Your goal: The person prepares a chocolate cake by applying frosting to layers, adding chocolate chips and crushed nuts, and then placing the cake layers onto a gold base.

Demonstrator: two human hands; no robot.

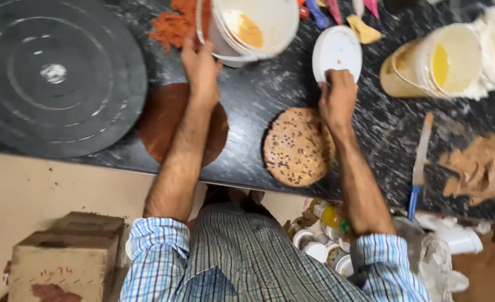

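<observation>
My left hand (201,67) grips the side of a white plastic bucket (253,28) tilted on the dark counter, with orange powder inside it. My right hand (337,96) holds the edge of a round white lid (337,50) lying flat beside the bucket. Just below my right hand lies a round brown disc dotted with dark seeds (297,147). A plain reddish-brown disc (161,120) lies under my left forearm.
A large dark round turntable (57,78) fills the left of the counter. A yellow-stained bucket (437,61), a blue-handled knife (419,162) and a brown paste smear (482,168) sit at right. Orange powder (172,25) is spilled at the back. Cardboard boxes (68,257) and bottles (326,235) stand below.
</observation>
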